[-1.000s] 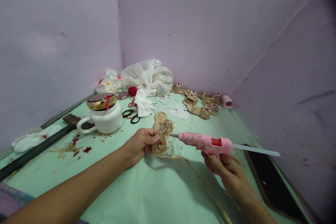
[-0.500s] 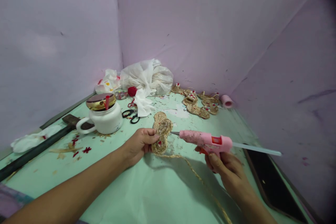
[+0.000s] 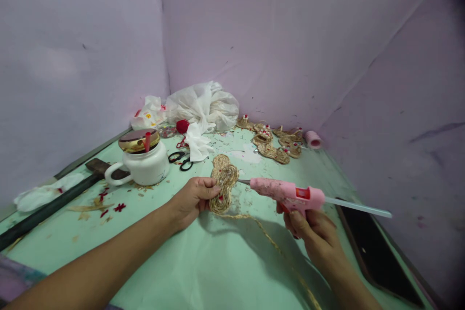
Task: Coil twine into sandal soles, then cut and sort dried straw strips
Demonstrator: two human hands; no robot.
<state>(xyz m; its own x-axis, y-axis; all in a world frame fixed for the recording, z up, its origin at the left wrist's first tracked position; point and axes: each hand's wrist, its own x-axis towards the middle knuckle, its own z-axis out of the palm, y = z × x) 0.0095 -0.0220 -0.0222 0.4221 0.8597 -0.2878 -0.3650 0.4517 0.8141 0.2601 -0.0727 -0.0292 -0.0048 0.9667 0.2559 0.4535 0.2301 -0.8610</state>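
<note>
My left hand (image 3: 198,198) pinches a small sole-shaped piece of coiled braided straw (image 3: 228,181) by its left edge, thumb on top. A second, similar sole piece (image 3: 220,162) shows just behind it. From the lower end of the coil a loose straw braid (image 3: 271,240) trails down to the right across the table. My right hand (image 3: 308,225) is wrapped round the handle of a pink glue gun (image 3: 286,192), with fingers at its red trigger. A clear glue stick (image 3: 358,207) juts from the gun's back. The metal nozzle is at or very close to the coil's right edge.
A white mug (image 3: 145,164) with a gold-rimmed lid stands at left, beside a hammer (image 3: 54,203). Black scissors (image 3: 181,160), a white cloth (image 3: 198,143) and a plastic bag (image 3: 203,104) lie behind. Straw slippers (image 3: 271,147) sit at the back right; a dark phone (image 3: 378,252) lies at right.
The glue gun and my right hand have shifted slightly to the right. My left hand and the coiled straw piece stay nearly still.
</note>
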